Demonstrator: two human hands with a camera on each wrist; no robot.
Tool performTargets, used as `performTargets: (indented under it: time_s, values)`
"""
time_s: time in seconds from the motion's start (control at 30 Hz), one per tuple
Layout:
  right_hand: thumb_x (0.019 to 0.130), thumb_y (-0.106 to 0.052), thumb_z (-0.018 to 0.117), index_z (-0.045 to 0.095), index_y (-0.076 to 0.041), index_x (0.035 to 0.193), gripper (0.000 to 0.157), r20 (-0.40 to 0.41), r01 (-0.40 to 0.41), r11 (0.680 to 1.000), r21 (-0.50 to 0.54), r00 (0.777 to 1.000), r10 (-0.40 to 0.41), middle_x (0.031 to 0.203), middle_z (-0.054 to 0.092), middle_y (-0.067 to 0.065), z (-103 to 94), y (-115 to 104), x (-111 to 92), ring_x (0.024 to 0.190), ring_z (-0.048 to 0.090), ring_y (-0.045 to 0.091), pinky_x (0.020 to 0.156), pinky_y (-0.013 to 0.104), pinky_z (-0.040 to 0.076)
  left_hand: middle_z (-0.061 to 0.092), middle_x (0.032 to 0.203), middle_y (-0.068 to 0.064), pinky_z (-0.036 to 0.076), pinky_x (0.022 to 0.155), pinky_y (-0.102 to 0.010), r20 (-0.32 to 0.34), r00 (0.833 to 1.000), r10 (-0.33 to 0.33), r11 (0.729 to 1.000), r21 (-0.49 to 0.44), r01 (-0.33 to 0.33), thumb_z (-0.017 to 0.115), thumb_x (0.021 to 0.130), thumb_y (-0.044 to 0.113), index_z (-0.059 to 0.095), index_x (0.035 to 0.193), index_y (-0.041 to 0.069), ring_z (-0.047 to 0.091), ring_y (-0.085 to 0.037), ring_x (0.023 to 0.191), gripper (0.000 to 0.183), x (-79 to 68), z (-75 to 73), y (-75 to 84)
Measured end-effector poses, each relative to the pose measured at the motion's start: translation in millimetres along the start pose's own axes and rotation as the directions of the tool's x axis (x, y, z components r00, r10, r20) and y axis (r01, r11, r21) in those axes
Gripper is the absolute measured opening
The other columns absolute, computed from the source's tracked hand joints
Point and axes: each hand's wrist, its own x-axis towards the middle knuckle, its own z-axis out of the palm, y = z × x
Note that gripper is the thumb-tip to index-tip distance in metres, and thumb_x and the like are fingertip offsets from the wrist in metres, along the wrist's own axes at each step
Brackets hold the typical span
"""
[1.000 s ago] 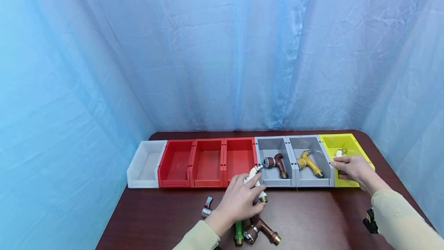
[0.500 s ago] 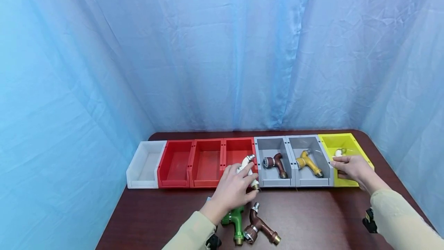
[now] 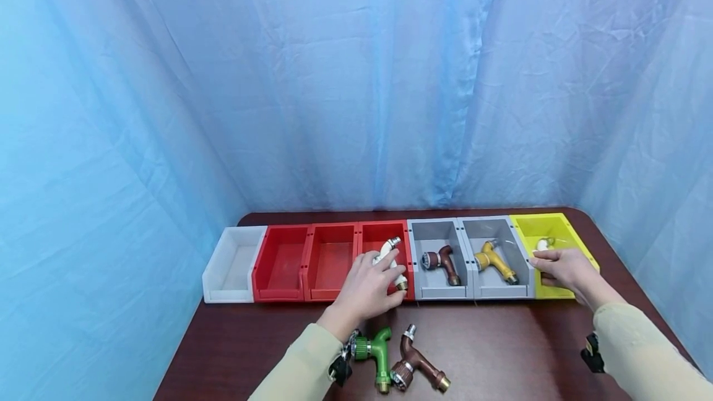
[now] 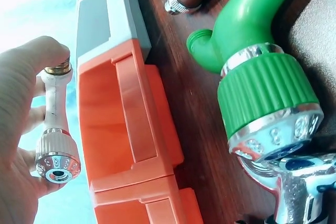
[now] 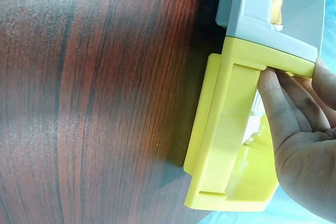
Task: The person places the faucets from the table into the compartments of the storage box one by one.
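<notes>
Two hands reach forward, well apart, in the head view: the left hand [image 3: 364, 288] grips a white tap [image 3: 399, 275] at the rightmost red bin [image 3: 384, 232], while the right hand [image 3: 565, 270] is at the yellow bin [image 3: 548, 223] on the row's right end. The dark wood-grain table [image 3: 496, 351] meets pale blue curtains [image 3: 334, 79] at its far side. In the left wrist view, the thumb lies against the tap's brass end, fingers behind. In the right wrist view, fingers and thumb pinch the yellow bin's left rim.
</notes>
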Motion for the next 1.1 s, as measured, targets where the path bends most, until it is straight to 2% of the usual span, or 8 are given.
performTargets:
  time_s: [0.33,0.57,0.93,1.1]
  values:
    - [0.085,-0.042,0.064,0.034,0.005,0.139,0.078,-0.002,-0.009,1.000,0.008,1.000,0.009,0.135,0.033,0.035,0.7,-1.3,-0.8,0.093,0.061,0.020,0.080,0.039,0.053,0.042,0.142,0.001,0.036,0.098,-0.047,0.055,0.998,-0.024,1.000,0.018,0.023,0.062,0.081,0.047,0.060,0.124,0.029,0.043,-0.028,0.116,0.047,8.2,6.1,-9.0]
    - [0.086,-0.040,0.064,0.034,0.005,0.139,0.076,0.000,-0.019,1.000,0.013,1.000,0.019,0.134,0.034,0.034,0.2,-2.0,-0.7,0.092,0.061,0.020,0.082,0.040,0.052,0.044,0.140,0.000,0.035,0.099,-0.050,0.074,0.997,-0.019,0.999,0.042,0.015,0.062,0.081,0.046,0.062,0.122,0.029,0.044,-0.031,0.117,0.045,15.4,8.6,-13.9]
    - [0.087,-0.040,0.063,0.034,0.004,0.139,0.075,-0.001,-0.004,1.000,0.012,1.000,0.004,0.132,0.036,0.033,0.3,0.1,-0.8,0.093,0.060,0.020,0.082,0.040,0.052,0.042,0.142,0.001,0.033,0.100,-0.050,0.132,0.991,-0.036,0.998,0.048,0.030,0.061,0.082,0.048,0.060,0.125,0.029,0.042,-0.031,0.119,0.047,23.3,13.0,-16.2]
    - [0.087,-0.041,0.062,0.035,0.004,0.139,0.074,-0.009,-0.002,1.000,0.006,1.000,0.002,0.131,0.038,0.033,0.8,1.3,-0.8,0.092,0.060,0.020,0.081,0.040,0.052,0.042,0.142,0.001,0.033,0.100,-0.049,0.137,0.990,-0.040,0.998,0.051,0.033,0.062,0.082,0.049,0.060,0.125,0.030,0.041,-0.029,0.119,0.047,25.4,15.0,-17.0]
